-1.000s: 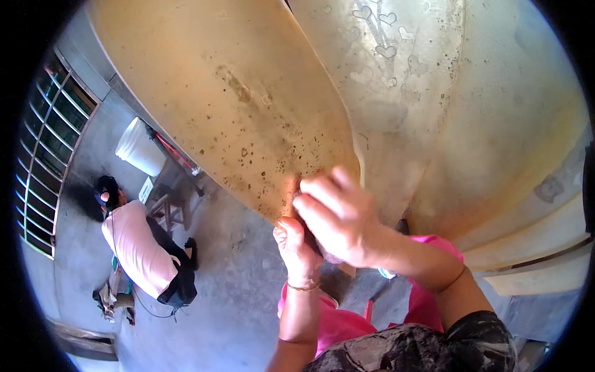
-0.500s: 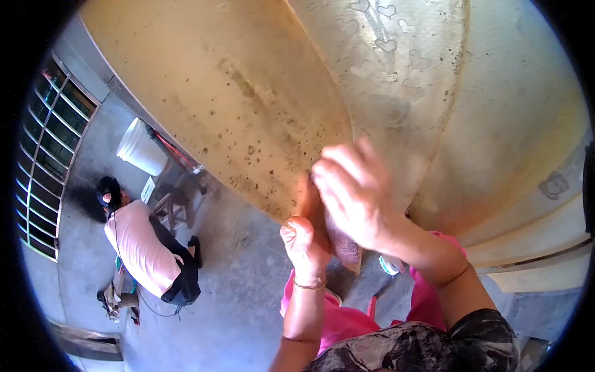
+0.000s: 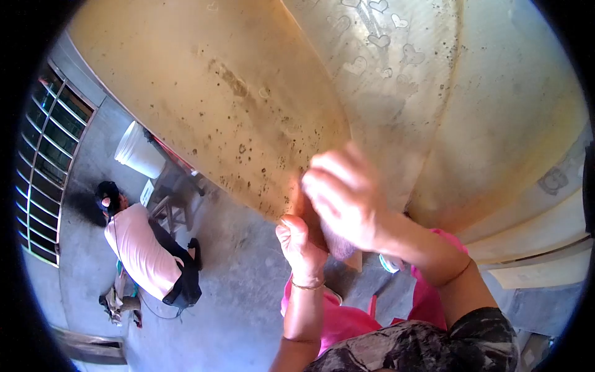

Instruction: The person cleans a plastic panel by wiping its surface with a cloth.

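A large amber sheet (image 3: 186, 87) hangs directly in front of the wearer, broad at the top and narrowing to a tip near the hands. It looks thin and slightly see-through, honey-yellow and smooth, with a pale rim along its left side. Dark specks and small rings are scattered across it, thickest toward the lower end, and a brownish smear sits at mid-height.

The left hand (image 3: 302, 245), a thin bracelet at its wrist, is closed on the lower tip of this sheet, thumb on the near side. The right hand (image 3: 347, 198) is just above and beside it, blurred, fingers curled in over the sheet's lower right part; whether they grip anything cannot be told. Below the right hand shows a purplish-brown, rough-looking piece (image 3: 341, 247), partly hidden.

To the right, a paler sheet (image 3: 396, 124) bears heart-shaped outlines near its top and a speckled vertical seam. To the left, another person (image 3: 145, 251) in a pink top bends low on the grey floor (image 3: 232, 279), near a white bucket (image 3: 141, 152).
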`<state>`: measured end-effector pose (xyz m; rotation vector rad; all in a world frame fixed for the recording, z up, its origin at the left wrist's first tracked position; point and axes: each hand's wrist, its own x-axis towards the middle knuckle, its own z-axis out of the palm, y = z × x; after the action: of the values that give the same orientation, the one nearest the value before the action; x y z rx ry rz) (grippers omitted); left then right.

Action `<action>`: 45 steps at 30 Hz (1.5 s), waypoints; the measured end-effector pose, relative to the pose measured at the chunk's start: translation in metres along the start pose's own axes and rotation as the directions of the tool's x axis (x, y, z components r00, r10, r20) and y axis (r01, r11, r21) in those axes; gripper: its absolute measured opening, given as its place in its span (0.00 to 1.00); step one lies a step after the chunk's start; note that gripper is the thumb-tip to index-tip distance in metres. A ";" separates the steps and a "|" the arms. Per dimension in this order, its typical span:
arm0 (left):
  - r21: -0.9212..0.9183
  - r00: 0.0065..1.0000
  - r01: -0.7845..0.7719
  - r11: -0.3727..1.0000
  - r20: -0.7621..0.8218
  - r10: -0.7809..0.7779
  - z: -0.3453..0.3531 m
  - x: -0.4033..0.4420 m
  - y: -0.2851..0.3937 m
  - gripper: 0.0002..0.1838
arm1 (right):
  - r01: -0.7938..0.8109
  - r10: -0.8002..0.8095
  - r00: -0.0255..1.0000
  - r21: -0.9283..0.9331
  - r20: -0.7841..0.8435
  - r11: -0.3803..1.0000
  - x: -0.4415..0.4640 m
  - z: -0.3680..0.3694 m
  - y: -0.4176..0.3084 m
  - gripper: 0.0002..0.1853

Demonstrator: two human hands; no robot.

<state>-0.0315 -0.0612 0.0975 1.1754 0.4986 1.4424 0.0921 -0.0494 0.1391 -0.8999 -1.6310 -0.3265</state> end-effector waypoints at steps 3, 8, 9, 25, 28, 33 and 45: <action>-0.118 0.999 -0.013 0.993 0.047 0.019 -0.004 0.002 -0.010 0.42 | -0.083 0.079 0.995 -0.077 -0.055 0.994 0.004 -0.003 0.006 0.08; 0.074 0.995 0.073 0.995 -0.080 -0.067 -0.016 -0.007 -0.006 0.43 | 0.096 -0.101 0.993 0.067 0.064 0.993 -0.009 0.002 -0.015 0.08; -0.005 0.999 0.040 0.999 -0.021 -0.040 -0.013 -0.003 -0.007 0.42 | 0.033 -0.034 0.998 0.032 0.047 0.999 -0.008 0.000 -0.010 0.08; -0.097 1.000 0.020 0.995 -0.018 -0.022 -0.005 -0.001 -0.005 0.41 | 0.060 -0.056 0.996 -0.051 0.072 0.997 0.000 -0.010 -0.014 0.06; -0.115 0.999 0.039 0.993 -0.011 -0.040 -0.013 -0.001 -0.002 0.42 | 0.092 -0.095 0.992 0.045 0.088 0.995 -0.007 -0.001 -0.011 0.07; -0.151 0.999 -0.035 0.988 0.012 0.037 -0.001 0.004 -0.010 0.42 | -0.068 0.059 0.997 -0.176 -0.056 0.982 -0.002 -0.001 0.007 0.09; -0.169 0.999 0.017 0.985 -0.028 -0.022 -0.009 0.000 -0.013 0.43 | 0.044 -0.045 0.999 -0.079 -0.013 0.996 -0.014 0.004 -0.006 0.10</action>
<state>-0.0332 -0.0550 0.0827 1.0125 0.3990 1.4575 0.0851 -0.0564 0.1265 -0.9195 -1.6355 -0.4297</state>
